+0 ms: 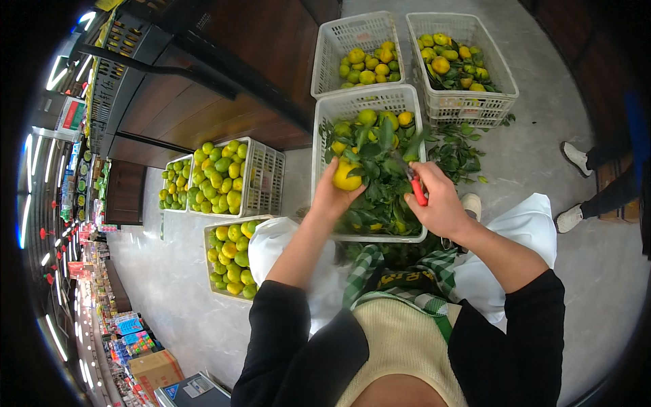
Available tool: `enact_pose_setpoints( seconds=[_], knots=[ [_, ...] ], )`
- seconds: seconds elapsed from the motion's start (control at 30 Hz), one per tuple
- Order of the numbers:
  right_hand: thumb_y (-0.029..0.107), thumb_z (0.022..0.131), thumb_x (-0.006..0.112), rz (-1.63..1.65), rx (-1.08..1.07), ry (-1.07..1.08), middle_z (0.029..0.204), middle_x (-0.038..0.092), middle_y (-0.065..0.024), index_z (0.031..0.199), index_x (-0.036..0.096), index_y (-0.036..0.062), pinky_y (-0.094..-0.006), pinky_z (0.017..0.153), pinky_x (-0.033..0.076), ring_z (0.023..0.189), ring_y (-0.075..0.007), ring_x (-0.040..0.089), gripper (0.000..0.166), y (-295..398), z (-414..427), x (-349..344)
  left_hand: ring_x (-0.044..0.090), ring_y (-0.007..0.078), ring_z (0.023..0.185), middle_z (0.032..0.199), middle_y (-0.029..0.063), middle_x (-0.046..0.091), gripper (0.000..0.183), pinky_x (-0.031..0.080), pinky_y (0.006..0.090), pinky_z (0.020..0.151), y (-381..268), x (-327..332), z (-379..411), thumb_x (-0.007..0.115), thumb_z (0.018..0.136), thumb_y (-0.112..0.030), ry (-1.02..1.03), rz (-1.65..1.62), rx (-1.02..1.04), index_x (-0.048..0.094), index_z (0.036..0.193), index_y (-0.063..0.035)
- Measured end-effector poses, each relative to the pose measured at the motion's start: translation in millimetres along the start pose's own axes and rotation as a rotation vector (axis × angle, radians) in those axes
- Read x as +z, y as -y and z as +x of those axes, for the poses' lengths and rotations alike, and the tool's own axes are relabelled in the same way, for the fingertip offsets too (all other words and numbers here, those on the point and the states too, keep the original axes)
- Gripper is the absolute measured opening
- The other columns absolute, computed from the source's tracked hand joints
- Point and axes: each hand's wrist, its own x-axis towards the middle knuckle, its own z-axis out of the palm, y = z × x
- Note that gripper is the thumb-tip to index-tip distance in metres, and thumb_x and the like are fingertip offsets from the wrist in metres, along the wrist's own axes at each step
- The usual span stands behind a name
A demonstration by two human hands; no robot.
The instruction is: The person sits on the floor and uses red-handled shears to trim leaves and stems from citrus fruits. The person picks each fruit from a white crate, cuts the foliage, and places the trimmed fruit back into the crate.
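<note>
My left hand point(333, 191) is closed around a yellow citrus fruit point(347, 175) with a green leaf against its side. In my right hand point(432, 201) are pruning shears with red handles point(419, 191); their dark blades point into the foliage and are partly hidden by it. Both hands are above a white plastic crate point(421, 122) in front of me. Leafy citrus twigs point(376, 196) fill its near half, and green and yellow citrus fruits point(367, 117) show through at the far end.
Behind stand a crate of loose fruit point(328, 56) and stacked crates with leafy fruit point(468, 109). Cut twigs point(457, 152) litter the floor on the right. More filled crates point(264, 175) sit at left, beside a wooden display stand point(203, 112). Another person's shoes point(574, 158) are at right.
</note>
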Motion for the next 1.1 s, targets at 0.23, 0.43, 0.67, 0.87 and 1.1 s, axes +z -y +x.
enact_pose_setpoints(
  seconds=[0.23, 0.43, 0.67, 0.87, 1.1],
  knots=[
    [0.007, 0.078, 0.067, -0.090, 0.189, 0.293, 0.102, 0.056, -0.0218, 0.119, 0.051, -0.0057, -0.0416, 0.082, 0.048, 0.093, -0.0399, 0.058, 0.047, -11, -8, 23, 0.050, 0.0298, 0.124, 0.133, 0.0132, 0.052, 0.042, 0.039, 0.0555, 0.106, 12, 10, 8, 0.049, 0.100, -0.036, 0.068, -0.030, 0.087, 0.045, 0.130, -0.0074],
    [0.010, 0.079, 0.066, -0.189, 0.286, 0.330, 0.101, 0.058, -0.0240, 0.118, 0.051, -0.0063, -0.0447, 0.082, 0.046, 0.094, -0.0424, 0.057, 0.045, -20, -4, 30, 0.046, 0.0333, 0.126, 0.137, 0.0150, 0.043, 0.048, 0.041, 0.0585, 0.102, 23, 22, -10, 0.049, 0.099, -0.028, 0.094, 0.099, 0.224, 0.029, 0.138, -0.0103],
    [0.012, 0.079, 0.063, -0.188, 0.380, 0.284, 0.105, 0.055, -0.0262, 0.117, 0.047, -0.0029, -0.0489, 0.083, 0.047, 0.096, -0.0458, 0.057, 0.044, -24, -8, 31, 0.045, 0.0292, 0.122, 0.133, 0.0150, 0.039, 0.059, 0.044, 0.0489, 0.099, 43, 29, -22, 0.057, 0.092, -0.015, 0.193, 0.325, 0.356, 0.023, 0.140, -0.0104],
    [0.007, 0.078, 0.062, -0.193, 0.321, 0.069, 0.103, 0.054, -0.0272, 0.114, 0.047, -0.0047, -0.0492, 0.081, 0.048, 0.093, -0.0467, 0.057, 0.041, -24, -11, 16, 0.046, 0.0225, 0.117, 0.130, 0.0150, 0.038, 0.070, 0.042, 0.0360, 0.100, 52, 69, -26, 0.069, 0.084, -0.006, 0.241, 0.668, 0.612, 0.024, 0.138, -0.0006],
    [0.000, 0.077, 0.057, -0.125, 0.334, -0.146, 0.090, 0.057, -0.0290, 0.096, 0.049, -0.0053, -0.0519, 0.075, 0.047, 0.087, -0.0498, 0.057, 0.022, -29, 3, -29, 0.050, 0.0267, 0.114, 0.129, 0.0180, 0.037, 0.075, 0.047, 0.0355, 0.092, 66, 120, 15, 0.075, 0.081, -0.011, 0.330, 0.872, 1.000, 0.028, 0.137, 0.0012]
  ],
)
